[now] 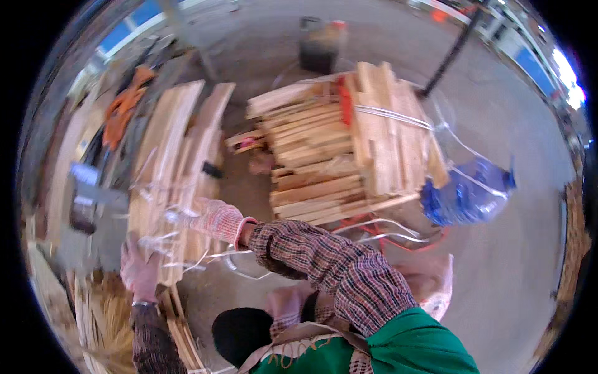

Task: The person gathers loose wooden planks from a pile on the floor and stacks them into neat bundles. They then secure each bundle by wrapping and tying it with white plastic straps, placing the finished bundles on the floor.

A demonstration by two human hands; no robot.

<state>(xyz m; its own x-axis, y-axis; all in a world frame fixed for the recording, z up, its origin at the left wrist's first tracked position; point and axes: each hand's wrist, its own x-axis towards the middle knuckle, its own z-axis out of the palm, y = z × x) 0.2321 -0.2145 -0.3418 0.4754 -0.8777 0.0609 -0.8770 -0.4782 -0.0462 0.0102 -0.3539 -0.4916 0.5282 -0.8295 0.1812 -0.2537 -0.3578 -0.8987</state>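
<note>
A bundle of long pale wooden slats (163,143) lies at the left, with white strapping (163,240) across its near half. My right hand (218,221), in a pink-and-white knitted glove, reaches over the slats with its fingers closed at the strapping; motion blur softens the fingertips. My left hand (138,269), in a pinkish glove, rests against the bundle's near left edge. Its fingers point away from me and the thumb stands apart, close to the loose strap ends. A small dark block (212,169) shows at the bundle's right side.
A large stack of short wooden pieces (314,143) stands right of centre, with strapped boards (392,137) beside it. Farther right lies a clear blue plastic bottle (470,193). A dark bucket (317,56) sits behind. Orange cloth (124,109) hangs at left; loose straps (386,234) trail nearby.
</note>
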